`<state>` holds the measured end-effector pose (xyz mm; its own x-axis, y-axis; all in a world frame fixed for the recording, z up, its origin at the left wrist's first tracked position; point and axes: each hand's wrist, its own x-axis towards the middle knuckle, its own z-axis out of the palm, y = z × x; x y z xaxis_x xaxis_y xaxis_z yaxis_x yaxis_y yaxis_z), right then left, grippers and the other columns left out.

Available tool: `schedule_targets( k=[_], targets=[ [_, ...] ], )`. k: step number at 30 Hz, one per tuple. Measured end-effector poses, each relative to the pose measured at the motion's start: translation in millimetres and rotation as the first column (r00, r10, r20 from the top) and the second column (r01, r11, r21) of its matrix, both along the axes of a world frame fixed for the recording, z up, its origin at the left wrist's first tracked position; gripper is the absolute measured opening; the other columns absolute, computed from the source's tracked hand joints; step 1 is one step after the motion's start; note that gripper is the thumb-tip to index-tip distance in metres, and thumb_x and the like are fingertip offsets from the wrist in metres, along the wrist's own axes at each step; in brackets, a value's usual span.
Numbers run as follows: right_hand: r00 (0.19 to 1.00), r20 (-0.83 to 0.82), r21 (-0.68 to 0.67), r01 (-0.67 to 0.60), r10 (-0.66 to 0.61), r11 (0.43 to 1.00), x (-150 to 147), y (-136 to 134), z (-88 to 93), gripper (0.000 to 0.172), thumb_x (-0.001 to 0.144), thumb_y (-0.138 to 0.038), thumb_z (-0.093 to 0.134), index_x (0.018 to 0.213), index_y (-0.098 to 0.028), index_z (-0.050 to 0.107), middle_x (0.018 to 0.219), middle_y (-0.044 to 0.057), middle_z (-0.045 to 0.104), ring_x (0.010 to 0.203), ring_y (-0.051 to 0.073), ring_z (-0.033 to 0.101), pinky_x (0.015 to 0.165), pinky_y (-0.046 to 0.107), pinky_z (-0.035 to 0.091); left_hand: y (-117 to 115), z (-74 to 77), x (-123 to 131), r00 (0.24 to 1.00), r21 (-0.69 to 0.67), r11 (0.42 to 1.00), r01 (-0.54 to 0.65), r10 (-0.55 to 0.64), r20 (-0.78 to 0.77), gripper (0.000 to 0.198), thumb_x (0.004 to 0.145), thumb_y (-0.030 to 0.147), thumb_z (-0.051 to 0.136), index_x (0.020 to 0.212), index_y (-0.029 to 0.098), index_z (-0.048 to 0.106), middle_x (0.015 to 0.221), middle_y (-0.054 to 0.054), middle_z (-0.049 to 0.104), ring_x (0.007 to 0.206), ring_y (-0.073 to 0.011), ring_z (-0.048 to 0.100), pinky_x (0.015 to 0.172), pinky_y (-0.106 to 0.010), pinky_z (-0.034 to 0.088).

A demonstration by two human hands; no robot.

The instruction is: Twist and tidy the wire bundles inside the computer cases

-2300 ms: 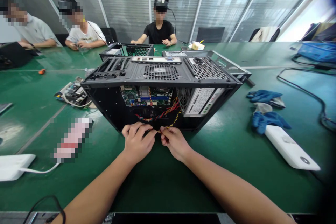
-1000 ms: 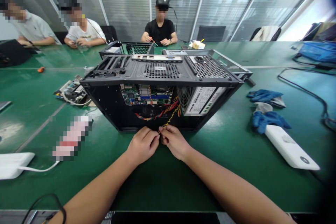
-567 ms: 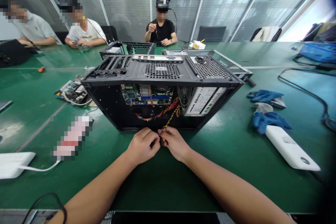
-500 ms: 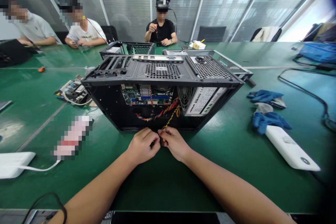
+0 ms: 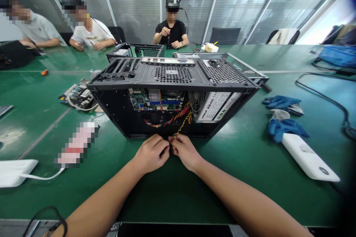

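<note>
Both hands meet at the near lower lip of the open computer case (image 5: 172, 81), knuckle to knuckle. Left hand (image 5: 151, 153) is curled narrow, fingertips pinched on a small dark piece, likely a connector, though it is mostly hidden. Right hand (image 5: 185, 150) is pinched shut on the end of the yellow-and-black twisted cable (image 5: 182, 124), which climbs from the fingers into the case toward the power supply (image 5: 215, 105).

Risks, as a judgement:
- The cable looks nearly taut; a harder pull toward the body could strain it where it leaves the supply, or drag the red and blue wire bundle (image 5: 169, 120) beside it.
- The case's sheet-metal lip lies just beyond the fingers; a slip forward could scrape knuckles or nick the insulation.
- A misaligned connector forced together could bend pins; the fit cannot be seen from here.

Room:
- Near side of the case: bare green surface (image 5: 172, 189), free for both forearms.
- Right of the case: blue gloves (image 5: 283, 126) and a white device (image 5: 308, 157), well apart from the hands.
- Left of the case: a loose circuit board (image 5: 78, 96), also well apart.
- Behind the case: a second chassis (image 5: 139, 50) close by, so little room to push the case away.
</note>
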<state>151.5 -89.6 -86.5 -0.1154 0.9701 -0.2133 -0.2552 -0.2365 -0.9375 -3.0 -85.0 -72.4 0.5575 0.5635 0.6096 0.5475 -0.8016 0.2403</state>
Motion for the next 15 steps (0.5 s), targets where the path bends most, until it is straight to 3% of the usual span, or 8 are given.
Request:
schedule_targets(
  k=[8, 15],
  targets=[
    [0.995, -0.055, 0.042, 0.085, -0.083, 0.995, -0.9, 1.5, 0.2, 0.038, 0.076, -0.043, 0.067, 0.058, -0.019, 0.044, 0.045, -0.007, 0.039, 0.044, 0.007, 0.032, 0.047, 0.027, 0.022, 2.8, -4.6, -1.6, 0.998, -0.019, 0.999, -0.046, 0.046, 0.033, 0.012, 0.087, 0.012, 0.052, 0.092, 0.016, 0.062, 0.085, -0.007, 0.062, 0.076, -0.0164, 0.056, 0.072, -0.031, 0.052],
    [0.995, -0.066, 0.054, 0.081, -0.077, 0.995, 0.3, 3.1, -0.2, 0.040, 0.075, -0.047, 0.069, 0.059, -0.019, 0.045, 0.046, -0.007, 0.041, 0.044, 0.007, 0.034, 0.048, 0.026, 0.025, 4.2, -9.1, -2.3, 0.994, -0.049, 0.993, -0.104, 0.105, 0.024, 0.009, 0.089, 0.017, 0.053, 0.091, 0.015, 0.061, 0.083, -0.007, 0.061, 0.076, -0.0168, 0.056, 0.071, -0.032, 0.051]
  ],
)
